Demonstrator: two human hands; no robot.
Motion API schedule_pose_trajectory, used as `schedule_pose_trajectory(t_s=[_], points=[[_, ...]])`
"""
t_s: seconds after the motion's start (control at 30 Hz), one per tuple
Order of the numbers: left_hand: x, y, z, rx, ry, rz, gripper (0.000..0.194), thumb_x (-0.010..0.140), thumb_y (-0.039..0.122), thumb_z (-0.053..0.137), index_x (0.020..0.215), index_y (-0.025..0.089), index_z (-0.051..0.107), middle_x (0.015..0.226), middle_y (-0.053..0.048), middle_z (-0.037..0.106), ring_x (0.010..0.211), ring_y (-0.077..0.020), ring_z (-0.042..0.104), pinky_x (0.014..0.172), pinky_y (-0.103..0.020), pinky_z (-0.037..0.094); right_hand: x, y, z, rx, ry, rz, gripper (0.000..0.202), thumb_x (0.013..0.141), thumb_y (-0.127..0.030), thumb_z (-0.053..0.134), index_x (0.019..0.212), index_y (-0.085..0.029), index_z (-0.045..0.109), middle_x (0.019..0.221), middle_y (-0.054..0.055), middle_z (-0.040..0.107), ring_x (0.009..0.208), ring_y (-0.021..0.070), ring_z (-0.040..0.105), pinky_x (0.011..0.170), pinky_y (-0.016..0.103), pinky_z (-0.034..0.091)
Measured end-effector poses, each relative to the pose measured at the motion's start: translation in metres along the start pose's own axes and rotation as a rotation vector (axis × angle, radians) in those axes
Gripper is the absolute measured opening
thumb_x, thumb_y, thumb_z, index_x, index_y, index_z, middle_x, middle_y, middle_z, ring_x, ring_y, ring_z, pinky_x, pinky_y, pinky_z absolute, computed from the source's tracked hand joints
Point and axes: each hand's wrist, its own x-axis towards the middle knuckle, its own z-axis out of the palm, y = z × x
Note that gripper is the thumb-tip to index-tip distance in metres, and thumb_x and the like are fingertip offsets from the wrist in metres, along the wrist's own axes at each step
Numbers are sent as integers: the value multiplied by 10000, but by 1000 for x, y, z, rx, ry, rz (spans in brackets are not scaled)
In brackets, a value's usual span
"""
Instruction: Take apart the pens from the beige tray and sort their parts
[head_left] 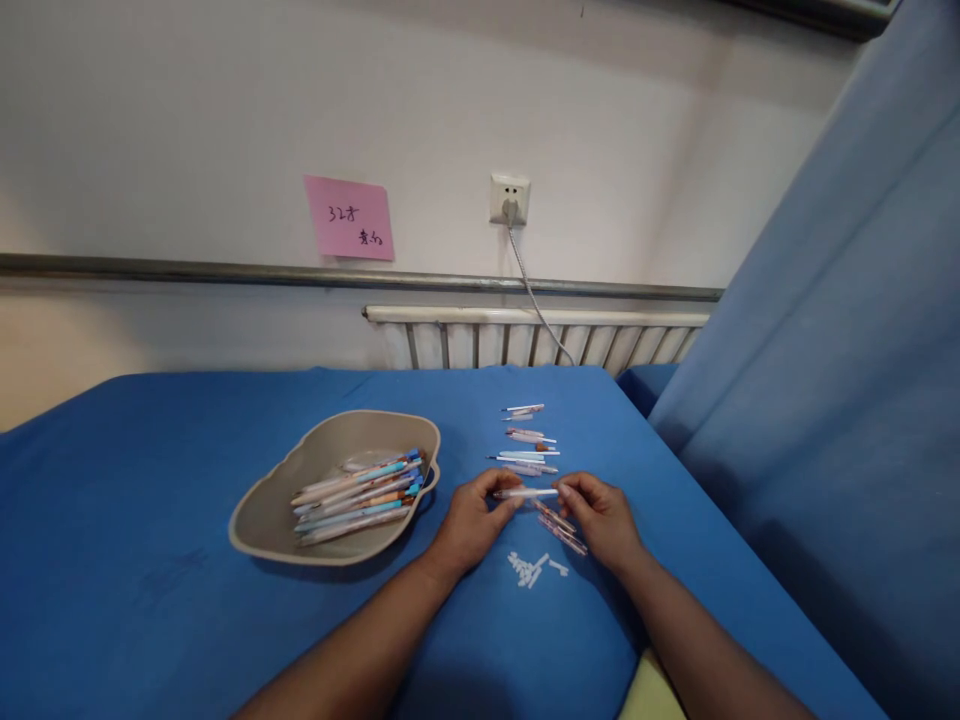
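Note:
Over the blue cloth, my left hand (474, 518) is closed on a clear pen barrel (511, 493) lying level between my hands. A white pen refill (541, 492) sticks out of the barrel's right end, and my right hand (604, 518) pinches its tip. Below the barrel, near my right fingers, lie several patterned pen barrels (564, 535). Nearer to me is a small heap of short white pieces (527, 570). Beyond my hands, several pen parts (529, 456) and white refills (525, 407) lie in loose rows.
A beige basin (259, 520) with several assembled-looking pens (364, 495) stands to the left. A blue cloth (172, 460) covers the table. Behind are a radiator (480, 318) and a socket (510, 198) with a plugged-in cord. A blue curtain (832, 300) hangs on the right.

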Motion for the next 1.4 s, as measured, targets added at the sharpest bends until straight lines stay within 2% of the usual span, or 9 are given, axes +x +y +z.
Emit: schedule_pose_trajectory(t_s=[0.43, 0.53, 0.67, 0.83, 0.9, 1.03, 1.13, 1.23, 1.4], points=[[-3, 5, -5, 17, -70, 33, 266, 766, 258, 619, 1016, 172, 647, 863, -28, 690, 792, -177, 620, 760, -290, 483, -6, -10, 8, 240, -123, 63, 251, 835, -438, 526, 772, -195, 529, 560, -45, 563, 459, 101, 506, 496, 225, 409], [-4, 7, -9, 80, -142, 85, 259, 805, 262, 587, 1043, 186, 654, 927, -30, 691, 840, -175, 616, 791, -282, 467, -6, -8, 9, 280, -129, 78, 238, 833, -429, 541, 786, -197, 519, 560, -52, 557, 443, 92, 490, 471, 218, 392], [-5, 14, -11, 160, -316, 157, 252, 876, 279, 507, 1071, 220, 655, 954, -24, 681, 886, -169, 602, 819, -263, 437, -6, -9, 8, 274, -91, 106, 247, 821, -443, 554, 791, -202, 510, 526, -69, 534, 406, 85, 467, 426, 206, 360], [-8, 22, -5, 93, -475, 190, 281, 903, 256, 450, 1136, 236, 606, 1072, -11, 658, 973, -168, 577, 871, -254, 403, -7, -12, 7, 195, -110, 87, 241, 836, -434, 534, 785, -200, 511, 509, -72, 517, 404, 81, 455, 421, 198, 352], [-9, 23, -3, 62, -508, 177, 271, 905, 255, 440, 1115, 226, 609, 1038, -10, 658, 934, -165, 576, 846, -249, 408, -7, -13, 7, 176, -130, 67, 239, 840, -431, 530, 788, -199, 513, 510, -71, 515, 408, 82, 451, 428, 200, 354], [-9, 20, -2, 10, -472, 70, 273, 912, 333, 428, 1056, 197, 616, 783, 6, 617, 694, -132, 535, 642, -217, 413, -8, -14, 5, 195, -151, 46, 262, 859, -458, 491, 840, -198, 523, 557, -50, 547, 443, 99, 489, 459, 216, 385], [-6, 11, -2, -133, -395, -45, 300, 894, 392, 461, 1071, 176, 569, 732, 18, 562, 562, -97, 483, 534, -200, 388, -7, -14, 0, 118, -96, 22, 289, 889, -463, 425, 850, -197, 532, 608, -29, 569, 487, 113, 514, 503, 232, 407], [0, -2, -2, -315, -302, -117, 340, 866, 429, 503, 1085, 171, 521, 757, 16, 551, 512, -75, 473, 498, -192, 390, -7, -12, -7, -137, -85, 0, 264, 868, -430, 475, 763, -195, 538, 589, -25, 554, 507, 119, 499, 506, 226, 375], [7, -13, -4, -398, -197, -159, 378, 823, 445, 567, 1078, 168, 530, 773, -2, 574, 538, -79, 508, 511, -194, 406, -15, -21, -13, -677, -331, -122, 99, 808, -266, 571, 740, -195, 564, 721, 11, 619, 653, 145, 549, 592, 236, 353]])
